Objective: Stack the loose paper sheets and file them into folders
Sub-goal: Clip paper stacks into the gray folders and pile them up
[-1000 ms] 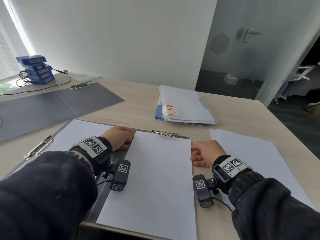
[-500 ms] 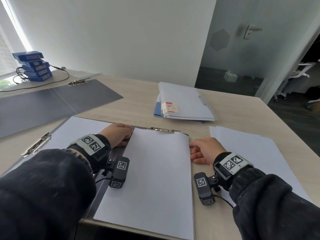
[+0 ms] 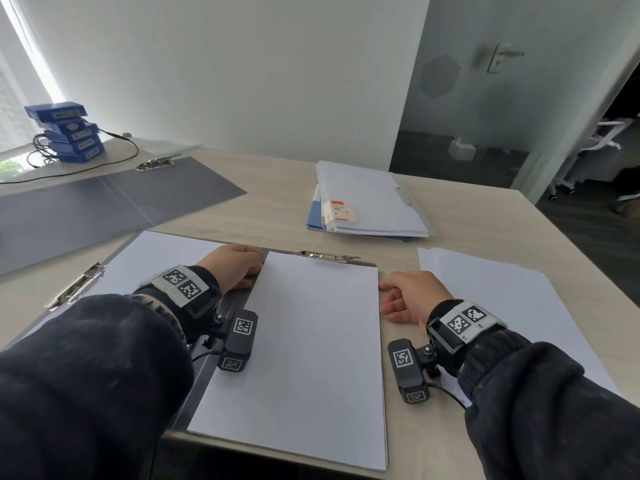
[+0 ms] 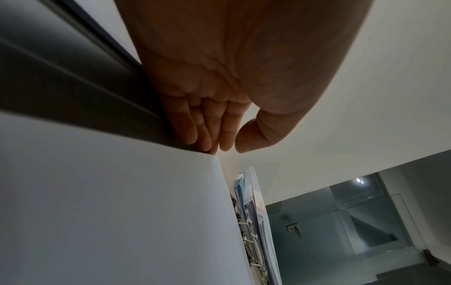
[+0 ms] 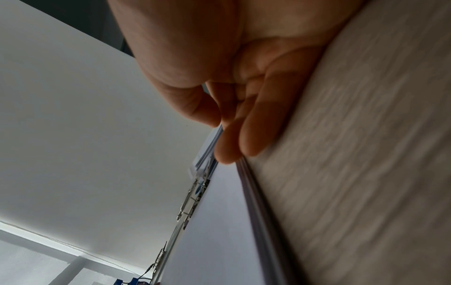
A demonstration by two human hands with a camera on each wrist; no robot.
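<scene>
A stack of white sheets [image 3: 304, 341] lies on the right half of an open dark grey folder [image 3: 239, 299], its top edge just below the metal clip [image 3: 325, 256]. My left hand [image 3: 256, 271] rests on the folder, and its fingertips [image 4: 207, 142] touch the stack's upper left edge [image 4: 122, 192], thumb held above. At the opposite edge my right hand [image 3: 389, 299] lies on the table, with straight fingers [image 5: 229, 142] against the stack's right side [image 5: 219, 221]. Neither hand holds anything. More loose sheets [image 3: 502, 306] lie fanned on the table to the right.
The folder's left half holds a white sheet [image 3: 156, 258] with a side clip [image 3: 76, 285]. Closed folders [image 3: 367, 202] are piled at the back centre. A second open grey folder [image 3: 104, 202] lies back left, beside stacked blue boxes [image 3: 65, 133] with a cable.
Both hands stay at the stack's side edges; they have barely shifted. The stack and folder lie where they were.
</scene>
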